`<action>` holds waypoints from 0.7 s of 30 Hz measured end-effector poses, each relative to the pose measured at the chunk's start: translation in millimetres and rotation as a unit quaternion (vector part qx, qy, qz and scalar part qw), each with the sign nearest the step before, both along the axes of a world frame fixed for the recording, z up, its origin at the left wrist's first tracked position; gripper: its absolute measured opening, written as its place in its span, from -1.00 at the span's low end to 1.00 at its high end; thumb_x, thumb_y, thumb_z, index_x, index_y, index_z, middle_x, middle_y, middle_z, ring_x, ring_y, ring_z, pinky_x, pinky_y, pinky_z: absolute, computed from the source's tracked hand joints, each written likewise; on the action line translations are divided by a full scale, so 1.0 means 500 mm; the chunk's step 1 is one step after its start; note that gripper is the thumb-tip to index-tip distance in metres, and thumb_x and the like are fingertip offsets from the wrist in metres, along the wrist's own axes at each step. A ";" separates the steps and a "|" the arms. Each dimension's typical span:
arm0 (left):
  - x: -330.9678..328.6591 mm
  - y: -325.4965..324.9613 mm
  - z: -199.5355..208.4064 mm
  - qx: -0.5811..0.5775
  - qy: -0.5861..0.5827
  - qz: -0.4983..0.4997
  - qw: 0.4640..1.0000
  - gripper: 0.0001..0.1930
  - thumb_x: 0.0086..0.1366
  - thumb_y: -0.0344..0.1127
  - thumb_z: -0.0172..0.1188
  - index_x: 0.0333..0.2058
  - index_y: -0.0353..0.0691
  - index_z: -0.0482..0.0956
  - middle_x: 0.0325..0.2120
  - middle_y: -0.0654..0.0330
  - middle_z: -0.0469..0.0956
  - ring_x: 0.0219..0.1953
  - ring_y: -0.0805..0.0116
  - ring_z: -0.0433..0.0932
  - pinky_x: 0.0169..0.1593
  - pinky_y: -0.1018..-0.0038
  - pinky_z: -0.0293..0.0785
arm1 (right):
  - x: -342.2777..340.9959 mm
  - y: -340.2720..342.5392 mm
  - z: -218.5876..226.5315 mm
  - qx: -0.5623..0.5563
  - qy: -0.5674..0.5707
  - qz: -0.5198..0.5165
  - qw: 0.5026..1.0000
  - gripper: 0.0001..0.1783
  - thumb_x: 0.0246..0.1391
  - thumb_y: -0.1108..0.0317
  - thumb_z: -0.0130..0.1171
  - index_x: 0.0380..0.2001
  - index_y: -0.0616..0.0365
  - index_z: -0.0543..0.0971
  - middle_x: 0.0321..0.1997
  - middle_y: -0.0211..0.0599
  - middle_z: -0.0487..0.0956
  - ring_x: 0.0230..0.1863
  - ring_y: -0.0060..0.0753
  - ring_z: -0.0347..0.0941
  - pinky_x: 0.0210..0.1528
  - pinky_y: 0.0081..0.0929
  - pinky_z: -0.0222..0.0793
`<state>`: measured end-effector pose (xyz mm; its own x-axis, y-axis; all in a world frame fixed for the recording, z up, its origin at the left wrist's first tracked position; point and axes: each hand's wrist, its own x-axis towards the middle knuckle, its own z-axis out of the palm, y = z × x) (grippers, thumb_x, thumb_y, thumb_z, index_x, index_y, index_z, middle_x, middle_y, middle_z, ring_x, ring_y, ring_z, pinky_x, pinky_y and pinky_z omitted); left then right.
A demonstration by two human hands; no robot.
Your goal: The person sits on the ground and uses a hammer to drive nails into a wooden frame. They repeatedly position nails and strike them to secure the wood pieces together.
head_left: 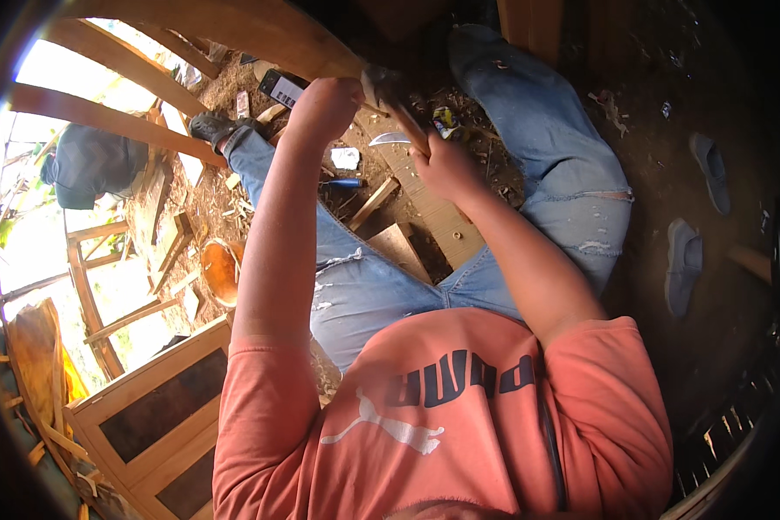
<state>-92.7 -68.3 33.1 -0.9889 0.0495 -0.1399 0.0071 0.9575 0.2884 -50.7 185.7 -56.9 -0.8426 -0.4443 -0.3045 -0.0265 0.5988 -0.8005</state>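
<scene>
My right hand (pixel 449 169) is wrapped round the wooden handle of a hammer (pixel 409 126), whose dark head is raised beside my left hand. My left hand (pixel 328 108) is closed in a fist against the lower side of a thick wooden beam (pixel 277 39). Whatever its fingers may hold is hidden. Below the hammer, a curved pale blade (pixel 390 138) lies across a wide wooden plank (pixel 438 212) between my legs. A blue-handled tool (pixel 345 183) rests on the ground left of the plank, near a crumpled white piece (pixel 345 158).
Offcuts (pixel 374 203) and shavings litter the ground. A phone-like object (pixel 282 88) lies beyond my left wrist. At left are slanting timbers (pixel 113 121), an orange round container (pixel 221 271) and a panelled wooden frame (pixel 152 459). Two grey shoes (pixel 684 267) sit at right.
</scene>
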 end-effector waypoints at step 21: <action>0.013 0.022 0.053 -0.065 -0.093 -0.016 0.993 -0.79 0.30 -0.48 0.21 -0.16 -0.18 0.77 -0.16 0.18 0.72 -0.06 0.14 0.71 0.04 0.30 0.65 | -0.008 -0.002 -0.056 0.020 0.041 -0.001 0.999 -0.55 0.37 0.02 0.21 -0.04 0.27 0.56 -0.25 0.27 0.70 -0.16 0.39 0.66 -0.10 0.20 0.56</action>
<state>-86.2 -57.3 59.6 -0.9437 0.0500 -0.3270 -0.0037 0.9869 0.1616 -54.6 184.9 -84.8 -0.8662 -0.4317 -0.2517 -0.0897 0.6298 -0.7716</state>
